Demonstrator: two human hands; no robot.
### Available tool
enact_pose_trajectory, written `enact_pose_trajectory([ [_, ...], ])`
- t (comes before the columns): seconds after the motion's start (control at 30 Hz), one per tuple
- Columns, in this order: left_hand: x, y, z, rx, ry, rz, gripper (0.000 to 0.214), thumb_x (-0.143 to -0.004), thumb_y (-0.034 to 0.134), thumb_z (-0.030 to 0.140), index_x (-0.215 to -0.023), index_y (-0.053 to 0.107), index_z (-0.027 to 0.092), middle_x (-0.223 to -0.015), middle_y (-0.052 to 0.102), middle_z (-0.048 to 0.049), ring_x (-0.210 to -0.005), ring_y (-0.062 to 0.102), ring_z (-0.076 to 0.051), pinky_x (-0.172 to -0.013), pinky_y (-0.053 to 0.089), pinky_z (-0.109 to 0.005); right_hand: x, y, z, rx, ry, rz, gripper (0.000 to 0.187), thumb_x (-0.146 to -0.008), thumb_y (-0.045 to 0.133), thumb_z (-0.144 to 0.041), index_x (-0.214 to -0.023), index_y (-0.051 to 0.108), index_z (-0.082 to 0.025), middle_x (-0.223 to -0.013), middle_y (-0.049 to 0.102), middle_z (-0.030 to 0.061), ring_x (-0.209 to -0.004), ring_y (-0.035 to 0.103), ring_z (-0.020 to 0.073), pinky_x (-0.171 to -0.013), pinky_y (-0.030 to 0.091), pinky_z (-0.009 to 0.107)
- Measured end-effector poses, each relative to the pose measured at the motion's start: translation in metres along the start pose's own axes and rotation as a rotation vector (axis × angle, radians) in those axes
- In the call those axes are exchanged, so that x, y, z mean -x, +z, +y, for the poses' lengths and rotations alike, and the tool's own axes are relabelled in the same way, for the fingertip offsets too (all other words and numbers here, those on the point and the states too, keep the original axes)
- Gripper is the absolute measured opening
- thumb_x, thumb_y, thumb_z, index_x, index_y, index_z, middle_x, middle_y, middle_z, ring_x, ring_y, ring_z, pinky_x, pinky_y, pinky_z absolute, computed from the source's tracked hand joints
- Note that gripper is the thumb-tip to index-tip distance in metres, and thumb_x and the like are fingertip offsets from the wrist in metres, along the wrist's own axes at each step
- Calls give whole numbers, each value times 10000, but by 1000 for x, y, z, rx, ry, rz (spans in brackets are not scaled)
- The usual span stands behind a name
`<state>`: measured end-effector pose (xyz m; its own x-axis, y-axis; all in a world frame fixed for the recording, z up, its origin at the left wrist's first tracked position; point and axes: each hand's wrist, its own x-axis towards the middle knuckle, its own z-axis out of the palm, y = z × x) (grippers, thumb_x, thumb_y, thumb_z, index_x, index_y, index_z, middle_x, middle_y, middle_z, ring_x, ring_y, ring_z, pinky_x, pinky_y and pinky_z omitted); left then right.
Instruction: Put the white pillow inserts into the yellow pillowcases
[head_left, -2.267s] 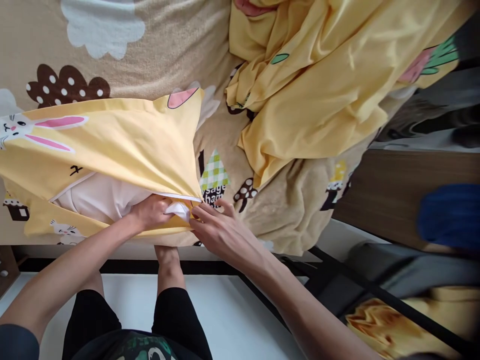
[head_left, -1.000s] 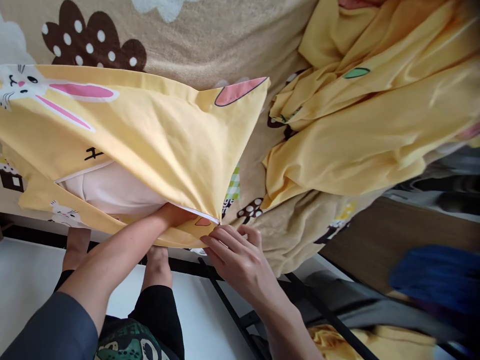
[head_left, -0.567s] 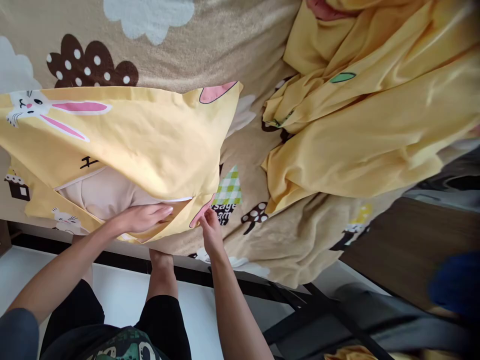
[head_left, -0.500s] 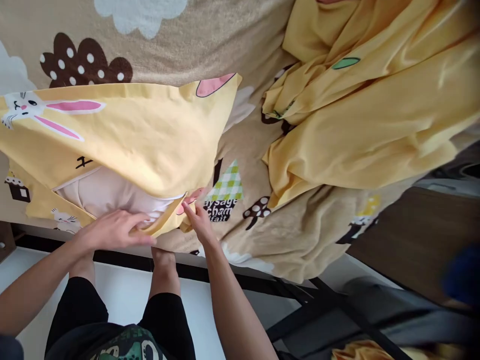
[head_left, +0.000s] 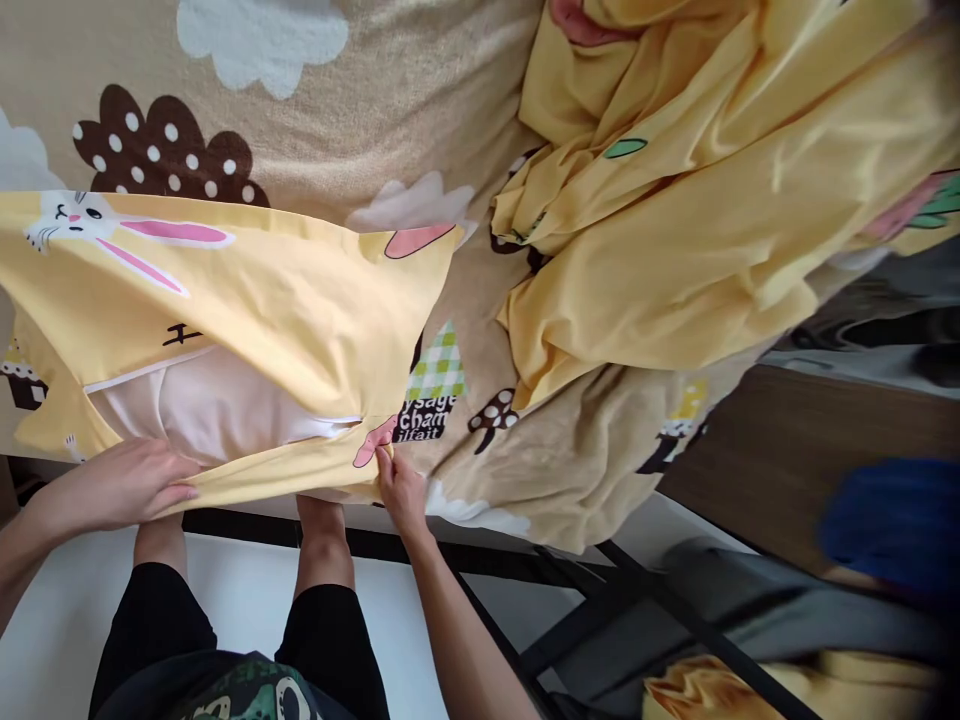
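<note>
A yellow pillowcase (head_left: 300, 310) printed with a white rabbit lies on the bed, its slit gaping toward me. Inside the slit a pale pillow (head_left: 217, 400) shows, the rest of it covered by the cloth. My left hand (head_left: 124, 485) is closed on the near edge of the pillowcase, thumb outside and fingertips partly hidden at the opening. At the near right corner my right hand (head_left: 403, 492) pinches the pillowcase beside a pink print. Between both hands the near edge is stretched fairly straight.
A beige patterned bed sheet (head_left: 420, 90) spreads under everything. Rumpled yellow bedding (head_left: 660, 270) is heaped at the right. Past the bed's edge are a black metal frame (head_left: 637, 590), a blue item (head_left: 885, 530) and more yellow cloth (head_left: 705, 690) lower down.
My left hand has moved left and gripped the near edge. That edge is pulled straighter toward me, and the pillowcase's far side has come nearer. My right hand keeps the corner, slightly lower.
</note>
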<state>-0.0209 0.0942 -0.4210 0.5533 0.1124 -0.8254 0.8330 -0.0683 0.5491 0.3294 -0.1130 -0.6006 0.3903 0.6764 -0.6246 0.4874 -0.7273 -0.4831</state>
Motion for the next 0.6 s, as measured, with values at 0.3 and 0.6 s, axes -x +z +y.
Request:
enact_pose_trajectory([
  [0.3, -85, 25, 32, -419, 490, 608, 297, -902, 393, 44, -993, 665, 120, -1054, 683, -119, -1010, 626, -218, -887, 510, -347, -11, -29, -111, 80, -576, 336, 376, -875, 558, -359, -1216, 551, -198, -1138, 565, 126, -1049, 566, 257, -879, 461, 422],
  [0.6, -134, 14, 32, -437, 443, 900, 471, -932, 349, 91, -1368, 525, 115, -1327, 623, -124, -1218, 584, -225, -1014, 474, -366, -55, -8, -186, 288, -727, 580, 540, -813, 534, -239, -1354, 529, -231, -1091, 510, 100, -1035, 504, 269, -897, 377, 451],
])
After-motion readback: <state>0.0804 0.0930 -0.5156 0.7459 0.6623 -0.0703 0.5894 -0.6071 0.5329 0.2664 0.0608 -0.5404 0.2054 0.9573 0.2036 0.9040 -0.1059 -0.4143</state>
